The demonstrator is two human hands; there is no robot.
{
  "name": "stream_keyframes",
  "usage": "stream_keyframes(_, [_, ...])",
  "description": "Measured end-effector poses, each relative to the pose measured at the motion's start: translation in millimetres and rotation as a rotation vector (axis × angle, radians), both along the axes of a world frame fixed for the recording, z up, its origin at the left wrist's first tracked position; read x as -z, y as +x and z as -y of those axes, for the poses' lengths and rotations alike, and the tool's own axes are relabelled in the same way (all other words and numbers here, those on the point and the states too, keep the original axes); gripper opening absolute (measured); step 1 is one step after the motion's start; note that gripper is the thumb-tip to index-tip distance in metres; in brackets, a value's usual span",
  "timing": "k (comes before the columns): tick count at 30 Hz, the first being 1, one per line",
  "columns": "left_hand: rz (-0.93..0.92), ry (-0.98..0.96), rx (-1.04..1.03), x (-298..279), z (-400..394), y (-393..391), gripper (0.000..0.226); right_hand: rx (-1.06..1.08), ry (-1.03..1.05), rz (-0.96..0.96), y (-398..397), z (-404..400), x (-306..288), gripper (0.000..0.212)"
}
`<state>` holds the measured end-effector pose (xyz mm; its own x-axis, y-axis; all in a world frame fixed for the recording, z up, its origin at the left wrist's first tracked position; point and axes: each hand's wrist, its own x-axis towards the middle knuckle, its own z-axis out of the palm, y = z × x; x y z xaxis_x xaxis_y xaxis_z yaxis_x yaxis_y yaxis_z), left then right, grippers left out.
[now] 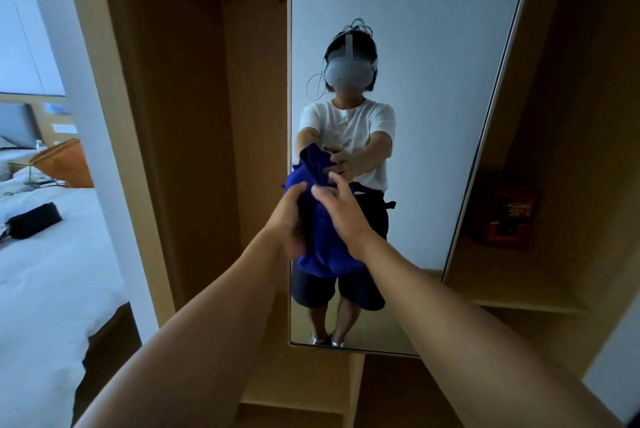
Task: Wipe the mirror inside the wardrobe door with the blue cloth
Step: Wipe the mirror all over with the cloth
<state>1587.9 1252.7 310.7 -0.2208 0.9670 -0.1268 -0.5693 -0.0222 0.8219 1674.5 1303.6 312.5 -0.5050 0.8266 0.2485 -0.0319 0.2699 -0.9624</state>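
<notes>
I have both arms stretched out toward the tall frameless mirror (pixel 415 29) mounted on the inside of the light wooden wardrobe door (pixel 571 115). My left hand (pixel 292 219) grips the bunched deep-blue cloth (pixel 320 237) from the left side, its fingers (pixel 296 190) curled over the upper edge of the fabric. My right hand (pixel 341 207) lies against the right side of the same cloth, fingers loosely spread and only slightly bent; I cannot tell whether they actually pinch the fabric. The cloth hangs in a crumpled bundle between the two hands, held up in front of the lower middle of the glass, and I cannot tell whether it touches the surface. To the far left a bed with white sheets (pixel 52 271) carries a small black pouch (pixel 34 219).
</notes>
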Motion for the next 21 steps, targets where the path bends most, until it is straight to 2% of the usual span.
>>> stream_keyframes(2, [0.081,-0.045,0.005,4,5,-7,0.046,-0.061,-0.117,-0.015,5,0,0,0.056])
stream_keyframes(5, [0.077,-0.073,0.015,8,8,-6,0.048,0.016,-0.033,0.074,5,5,10,0.047])
stream_keyframes(10, [0.032,-0.126,-0.003,19,10,-8,0.052,0.215,0.048,0.068,-1,7,18,0.018])
stream_keyframes(12, [0.024,-0.157,0.009,25,11,-13,0.055,0.306,0.044,0.09,-2,6,19,0.02])
stream_keyframes(13, [0.018,-0.176,0.01,27,13,-16,0.054,0.332,-0.053,0.04,-1,3,20,0.02])
stream_keyframes(16, [0.017,-0.244,-0.066,25,22,-31,0.037,0.276,-0.518,-0.193,9,-8,20,0.014])
stream_keyframes(18, [-0.035,-0.286,-0.192,24,25,-42,0.027,0.244,-0.644,-0.216,15,-14,22,0.016])
stream_keyframes(19, [-0.113,-0.315,-0.278,26,24,-47,0.028,0.247,-0.678,-0.216,16,-15,23,0.022])
stream_keyframes(21, [-0.423,-0.379,-0.459,33,20,-50,0.043,0.255,-0.731,-0.26,14,-13,23,0.026])
